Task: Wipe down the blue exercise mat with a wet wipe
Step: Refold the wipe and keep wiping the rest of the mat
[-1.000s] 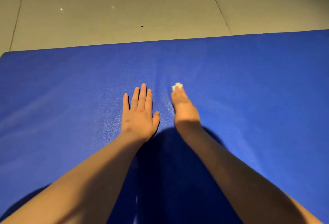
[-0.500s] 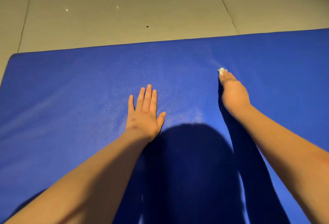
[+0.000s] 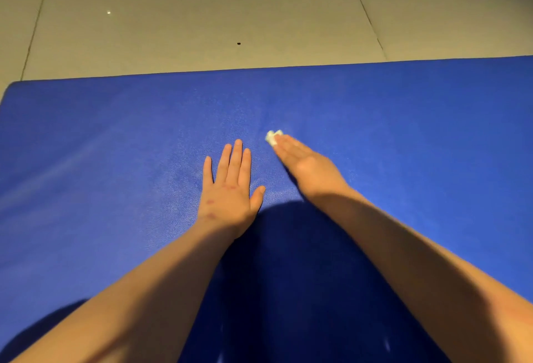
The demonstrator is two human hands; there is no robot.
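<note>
left hand (image 3: pixel 230 189): palm down and flat on the mat, the four fingers straight and close together, the thumb angled out toward the right hand; it holds nothing.
right hand (image 3: pixel 307 165): seen nearly edge-on and slightly blurred; fingers straight and pressed side by side, pointing forward and a little leftward, their tips bearing down on the wet wipe. The thumb is hidden, so any pinch from below cannot be told.
wet wipe (image 3: pixel 273 135): a small white crumpled wad, part under and part just beyond the right fingertips, touching the mat; it lies just ahead of, and to the right of, the left fingertips.
blue exercise mat (image 3: pixel 418 131): lies under both hands and spreads wide to either side of them; its far edge runs well beyond the wipe.
shadow (image 3: pixel 288 270): a dark shape on the mat between the two forearms, behind both hands.
floor (image 3: pixel 202 10): grey tiles past the mat's far edge, with a dark speck (image 3: pixel 238 43) well ahead of the wipe.
</note>
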